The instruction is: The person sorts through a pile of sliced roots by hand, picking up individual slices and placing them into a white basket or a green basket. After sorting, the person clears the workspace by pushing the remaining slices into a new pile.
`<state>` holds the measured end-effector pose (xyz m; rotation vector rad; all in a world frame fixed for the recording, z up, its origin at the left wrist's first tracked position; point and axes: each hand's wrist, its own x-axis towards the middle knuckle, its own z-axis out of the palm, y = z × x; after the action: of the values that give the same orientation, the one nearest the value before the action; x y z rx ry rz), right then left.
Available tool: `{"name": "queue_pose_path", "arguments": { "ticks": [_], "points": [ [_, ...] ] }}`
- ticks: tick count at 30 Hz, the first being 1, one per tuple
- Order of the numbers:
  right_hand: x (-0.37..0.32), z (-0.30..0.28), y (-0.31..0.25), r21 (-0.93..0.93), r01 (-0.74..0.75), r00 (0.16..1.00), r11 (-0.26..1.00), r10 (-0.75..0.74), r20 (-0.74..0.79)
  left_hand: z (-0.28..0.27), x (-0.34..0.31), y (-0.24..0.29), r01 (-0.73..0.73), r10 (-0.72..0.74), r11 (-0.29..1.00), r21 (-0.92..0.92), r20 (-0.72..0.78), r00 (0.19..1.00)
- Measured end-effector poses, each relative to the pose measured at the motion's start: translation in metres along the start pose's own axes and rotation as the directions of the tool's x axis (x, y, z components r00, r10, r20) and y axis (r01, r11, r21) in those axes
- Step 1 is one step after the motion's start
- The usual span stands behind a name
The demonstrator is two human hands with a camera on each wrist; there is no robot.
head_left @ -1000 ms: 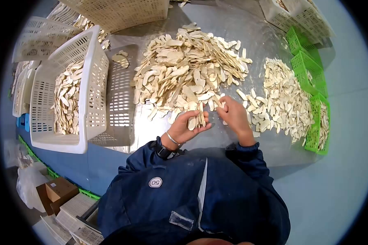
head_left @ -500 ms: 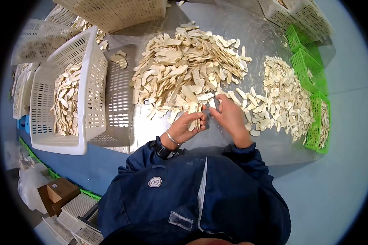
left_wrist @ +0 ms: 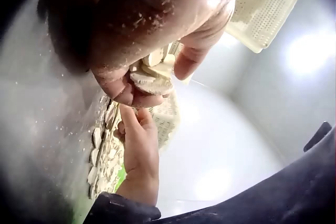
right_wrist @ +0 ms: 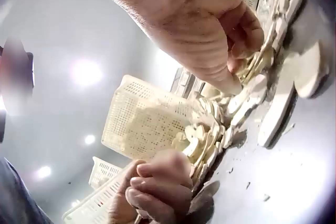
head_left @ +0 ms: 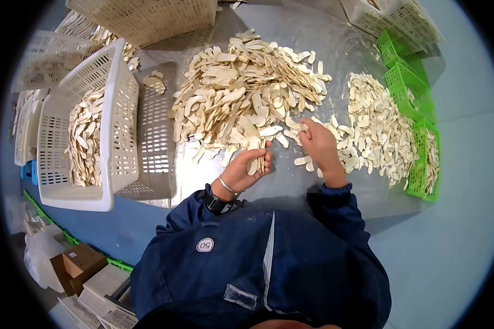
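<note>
The left hand (head_left: 244, 171) is curled round a small bunch of pale flat slices (head_left: 252, 166), and their ends poke out past its fingers. To its right, the right hand (head_left: 321, 147) is half closed, its bent fingertips down by some loose slices (right_wrist: 249, 98) on the metal table (head_left: 285, 178). I cannot tell if it has hold of one. A big pile of slices (head_left: 241, 90) sits in front of the left hand. A smaller pile (head_left: 376, 126) lies to the right of the right hand.
</note>
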<state>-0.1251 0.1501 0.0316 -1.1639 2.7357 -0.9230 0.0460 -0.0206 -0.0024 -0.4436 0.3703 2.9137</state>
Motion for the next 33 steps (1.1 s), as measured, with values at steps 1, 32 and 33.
{"name": "queue_pose_path", "arguments": {
  "ticks": [1, 32, 33],
  "points": [
    [0.004, 0.003, -0.002, 0.033, 0.001, 0.999, 0.999, 0.0, -0.034, -0.001, 0.0, -0.001, -0.002, 0.002, 1.0, -0.005, 0.004, 1.0],
    [-0.018, -0.026, 0.036, 0.778, -0.417, 0.831, 0.47, 0.543, 0.117, -0.005, 0.001, 0.0, 0.005, -0.004, 0.996, -0.086, 0.01, 1.0],
    [-0.017, -0.026, 0.035, 0.773, -0.418, 0.831, 0.478, 0.544, 0.113, -0.007, 0.002, 0.0, 0.005, -0.004, 0.996, -0.089, 0.015, 1.0]
  ]
}}
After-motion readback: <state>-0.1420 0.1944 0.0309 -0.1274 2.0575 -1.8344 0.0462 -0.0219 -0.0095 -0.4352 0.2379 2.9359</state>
